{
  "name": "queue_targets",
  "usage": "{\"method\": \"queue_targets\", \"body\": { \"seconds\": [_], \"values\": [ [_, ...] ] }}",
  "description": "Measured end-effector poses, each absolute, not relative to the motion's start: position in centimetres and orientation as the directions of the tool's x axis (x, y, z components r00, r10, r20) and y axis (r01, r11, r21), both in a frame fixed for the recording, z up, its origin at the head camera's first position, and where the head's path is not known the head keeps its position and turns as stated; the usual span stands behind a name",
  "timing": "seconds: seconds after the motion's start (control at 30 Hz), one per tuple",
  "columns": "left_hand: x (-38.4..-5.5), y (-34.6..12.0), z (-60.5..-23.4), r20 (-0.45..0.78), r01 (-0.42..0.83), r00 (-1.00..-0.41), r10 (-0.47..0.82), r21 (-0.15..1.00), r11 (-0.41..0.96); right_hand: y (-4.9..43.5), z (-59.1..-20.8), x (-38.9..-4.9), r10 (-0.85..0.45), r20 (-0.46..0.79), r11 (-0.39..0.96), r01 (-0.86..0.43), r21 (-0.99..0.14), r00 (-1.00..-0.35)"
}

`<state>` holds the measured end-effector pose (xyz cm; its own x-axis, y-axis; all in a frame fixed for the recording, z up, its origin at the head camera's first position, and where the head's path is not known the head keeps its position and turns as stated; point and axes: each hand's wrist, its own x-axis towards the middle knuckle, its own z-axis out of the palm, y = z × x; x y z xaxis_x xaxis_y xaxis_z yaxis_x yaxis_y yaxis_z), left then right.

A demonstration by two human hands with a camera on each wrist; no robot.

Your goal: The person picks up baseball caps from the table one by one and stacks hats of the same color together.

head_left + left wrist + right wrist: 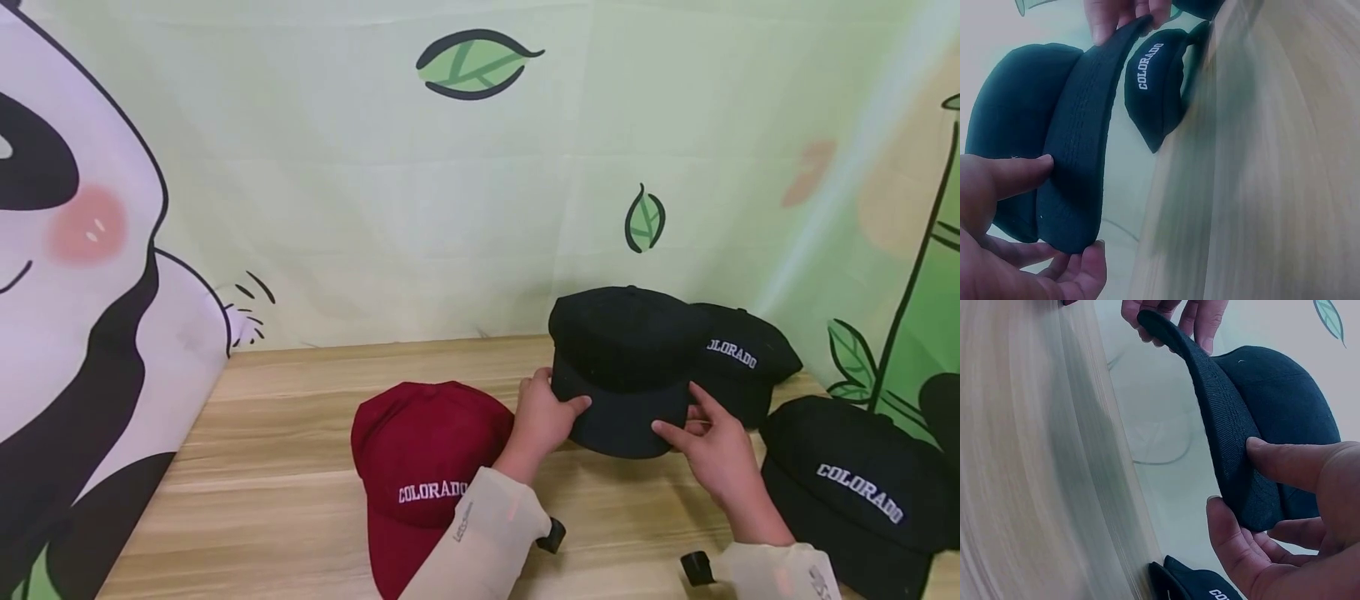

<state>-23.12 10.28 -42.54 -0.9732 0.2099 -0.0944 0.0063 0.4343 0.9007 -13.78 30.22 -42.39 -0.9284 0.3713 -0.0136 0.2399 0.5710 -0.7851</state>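
Note:
A plain black cap (630, 342) is held up off the table between both hands, its brim toward the person. My left hand (543, 412) pinches one side of the brim, thumb on top and fingers beneath. On the other side my right hand (712, 442) grips the brim the same way. Both wrist views show the brim (1079, 144) curving between the two hands, and the crown (1291, 400) standing behind it. No lettering can be made out on this cap's front. Left of the hands a red cap (435, 442) lettered COLORADO lies on the table, partly behind the left sleeve.
Behind the held cap sits a black COLORADO cap (738, 354). Another black COLORADO cap (855, 492) lies at the right, beside the right forearm. The wood-grain table (285, 467) ends at a green printed backdrop (337, 208) with a panda and leaves.

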Motion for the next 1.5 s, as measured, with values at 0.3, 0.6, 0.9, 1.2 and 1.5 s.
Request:
{"method": "queue_targets", "body": {
  "seconds": [0.3,0.6,0.9,1.2,1.5],
  "values": [
    [-22.3,10.0,-42.2,-0.089,0.011,-0.975,0.204,0.895,0.445,30.2,-42.3,-13.2,0.363,-0.003,0.591,0.233,-0.772,-0.932],
    [-21.5,9.8,-42.2,-0.071,0.030,-0.976,0.206,0.892,0.450,30.2,-42.3,-12.5,0.368,-0.032,0.592,0.261,-0.762,-0.929],
    [-20.8,9.8,-42.3,-0.056,0.053,-0.975,0.216,0.883,0.466,30.4,-42.4,-12.0,0.357,-0.021,0.617,0.253,-0.745,-0.934],
    [-20.2,9.6,-42.5,-0.039,0.079,-0.972,0.230,0.873,0.481,30.5,-42.4,-11.5,0.353,-0.025,0.623,0.255,-0.740,-0.935],
    [-19.7,9.6,-42.8,-0.080,0.048,-0.970,0.230,0.864,0.501,30.6,-42.7,-11.0,0.349,-0.043,0.596,0.257,-0.761,-0.936]
  ]
}}
